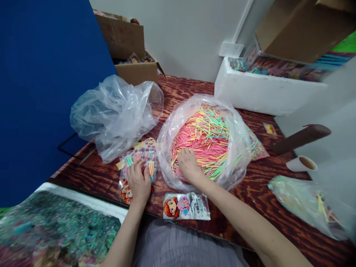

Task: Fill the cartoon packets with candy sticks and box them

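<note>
Sticks (200,142) sit heaped in a plastic bag (239,148), mid-table. Right hand (189,163) is in the heap, fingers curled; can't tell if it grips any. Left hand (138,180) lies loosely spread on packets (126,193). Step looks like picking out sticks; next move likely calls for a light pinch and a lift clear of the rim. Sticks: thin, straight, pink, yellow, green. Bag: crinkly, translucent, round-mouthed. Flat glossy pouch (186,206) in front. Table (253,200): streaky dark wood. Beyond: white foam box (250,91), brown cardboard box (139,73).
</note>
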Demonstrator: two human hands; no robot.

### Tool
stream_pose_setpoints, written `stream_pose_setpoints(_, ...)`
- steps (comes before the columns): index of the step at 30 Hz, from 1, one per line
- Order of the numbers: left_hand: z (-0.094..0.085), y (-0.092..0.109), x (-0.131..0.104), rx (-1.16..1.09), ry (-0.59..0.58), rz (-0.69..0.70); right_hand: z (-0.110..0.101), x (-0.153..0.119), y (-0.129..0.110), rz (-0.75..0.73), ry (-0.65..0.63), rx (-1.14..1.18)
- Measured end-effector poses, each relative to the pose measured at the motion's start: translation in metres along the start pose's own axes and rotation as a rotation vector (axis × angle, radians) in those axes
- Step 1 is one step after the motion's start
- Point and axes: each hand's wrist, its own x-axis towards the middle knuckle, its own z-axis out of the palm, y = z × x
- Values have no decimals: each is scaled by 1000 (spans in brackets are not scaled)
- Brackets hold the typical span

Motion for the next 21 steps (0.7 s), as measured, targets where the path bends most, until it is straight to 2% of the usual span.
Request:
stream_pose_setpoints(6, 0, -1, -1, 3, 2, 19, -2, -1, 10, 18, -15, 85)
stream_pose_setpoints(11, -1, 1, 0, 18, 13, 35, -3, -8, 23, 76, 5, 280)
stream_pose_setpoints(16, -2, 1, 1, 24, 0, 32, -8, 3, 53, 242, 54, 653)
stream_pose_setpoints(21, -3, 1, 1, 2, -17, 23, -24, 13, 86, 349, 126, 1184)
